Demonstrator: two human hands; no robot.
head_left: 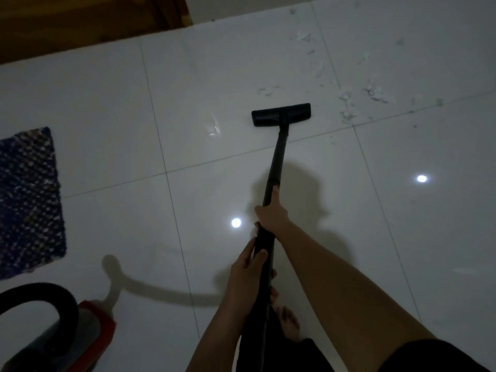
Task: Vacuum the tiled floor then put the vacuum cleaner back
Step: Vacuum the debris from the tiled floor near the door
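A black vacuum wand (279, 151) slants from my hands down to its flat floor head (281, 114), which rests on the glossy white tiled floor (112, 124). My right hand (272, 213) grips the wand further along; my left hand (248, 267) grips it lower, nearer my body. The red and grey vacuum cleaner body (88, 334) with its black hose (40, 294) sits at the bottom left. Pale scraps of debris (349, 100) lie scattered on the tiles to the right of and beyond the head.
A dark patterned mat (26, 200) lies at the left edge. A brown wooden door or furniture base (80, 20) runs along the top left. My bare foot (288, 322) stands under the wand. Two lamp reflections shine on the tiles.
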